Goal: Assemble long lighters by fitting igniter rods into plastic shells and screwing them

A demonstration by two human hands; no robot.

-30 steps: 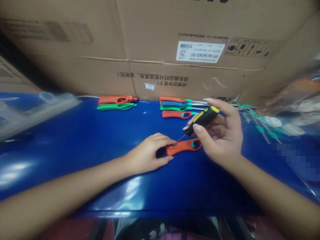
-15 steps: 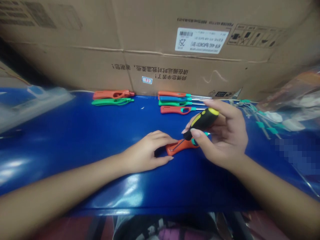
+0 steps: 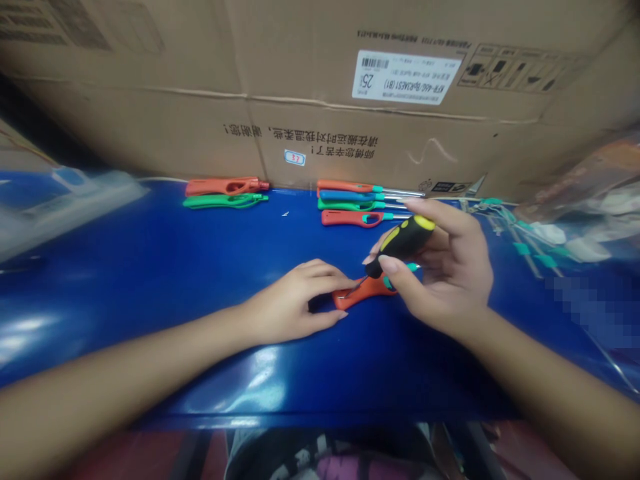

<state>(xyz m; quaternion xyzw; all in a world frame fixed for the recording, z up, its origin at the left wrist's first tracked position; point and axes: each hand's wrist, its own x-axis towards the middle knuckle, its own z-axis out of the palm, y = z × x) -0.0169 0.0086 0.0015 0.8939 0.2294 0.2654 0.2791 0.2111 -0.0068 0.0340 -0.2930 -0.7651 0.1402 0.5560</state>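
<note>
Curling inward, the right hand [image 3: 445,260] holds the screwdriver [image 3: 400,245] aslant.

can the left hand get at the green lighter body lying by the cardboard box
Probably yes: the green lighter body lies out on the blue table, with nothing seen between it and the left hand, though that hand would likely have to let go of the orange lighter.

Single head-worn camera, facing forward and down, near the blue table [image 3: 390,373], cardboard [image 3: 300,73] beyond
</note>
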